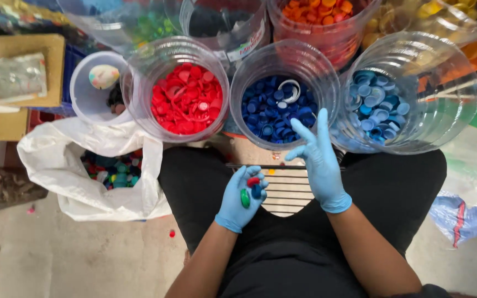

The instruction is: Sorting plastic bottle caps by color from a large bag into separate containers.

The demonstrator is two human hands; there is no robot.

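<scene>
My left hand (240, 200), in a blue glove, is cupped palm up over my lap and holds three bottle caps (252, 189): one red, one green, one dark blue. My right hand (320, 160), also gloved in blue, is stretched out with fingers spread and nothing in it, just at the near rim of the clear jar of dark blue caps (282, 92). To the left stands a clear jar of red caps (186, 99), to the right a jar of light blue caps (379, 105).
A white bag of mixed-colour caps (109, 168) lies open on the floor at my left knee. Further jars hold orange caps (318, 14), green caps (150, 25) and yellow caps (415, 14). A small white tub (92, 88) stands far left. A blue bag (459, 218) lies at right.
</scene>
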